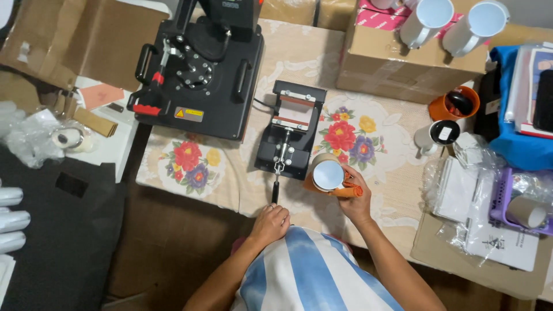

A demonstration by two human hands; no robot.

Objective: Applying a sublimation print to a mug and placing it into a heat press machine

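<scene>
We see the right hand (352,198) gripping a mug (328,174) wrapped in an orange sleeve, near the front edge of the tabletop (391,173), just beside the small black mug press (291,129). Our left hand (271,222) closes on the press's lever handle (275,193) at that front edge. A larger heat press (199,75) stands toward the back left corner

Even indoor light, sharp centre, bent edges

Soft overhead light falls flat on the flowered tablecloth (345,138), shadows short and faint; mild glare sits on the white mugs (449,23) and clear plastic bags (461,190), and the wide lens curves and slightly softens the frame's edges.
</scene>
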